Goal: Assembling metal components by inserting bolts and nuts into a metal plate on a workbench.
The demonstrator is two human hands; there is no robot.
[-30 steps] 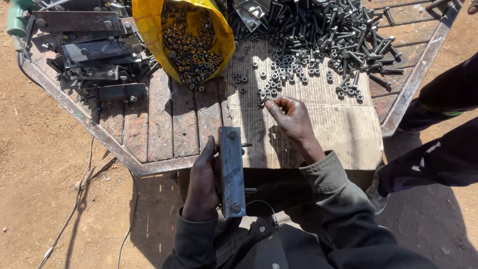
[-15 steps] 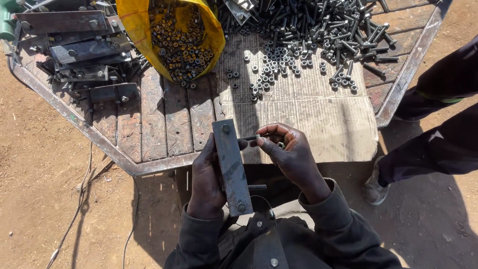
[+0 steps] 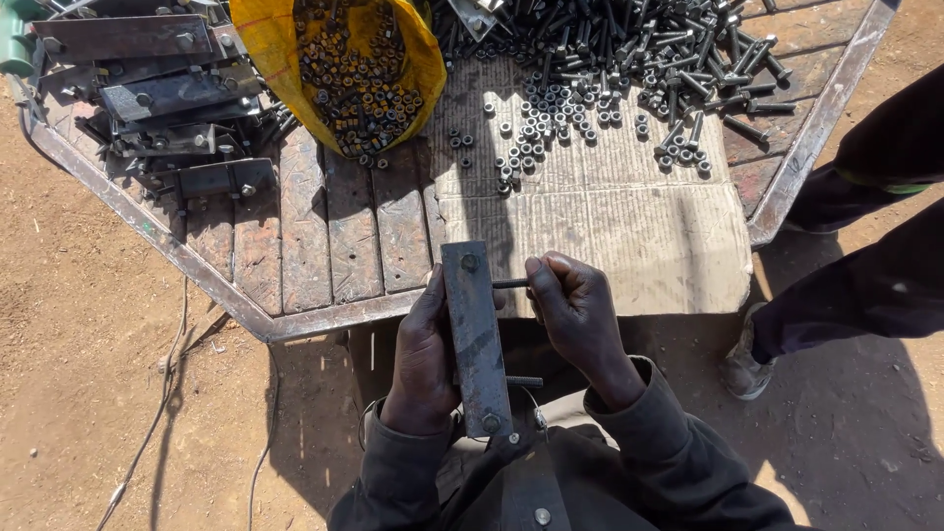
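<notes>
My left hand [image 3: 425, 356] grips a dark flat steel bar [image 3: 476, 336] held upright over my lap, just below the table's near edge. Two bolts pass through the bar, one near its top and one near its bottom. My right hand [image 3: 573, 313] pinches the shaft of the upper bolt [image 3: 510, 283] where it sticks out on the bar's right side; whether a nut is in those fingers I cannot tell. The lower bolt [image 3: 523, 381] juts out bare beneath that hand.
A wooden slat table with a steel rim [image 3: 295, 323] holds a yellow sack of nuts [image 3: 346, 71], a heap of bolts [image 3: 629, 39], loose nuts on cardboard [image 3: 551, 113] and stacked steel bars [image 3: 157, 98]. Another person's dark-clad legs [image 3: 865, 256] stand at the right.
My right hand came back from the loose nuts on the table to the bar and now holds the upper bolt's shaft. The bar has been raised slightly and tilted upright.
</notes>
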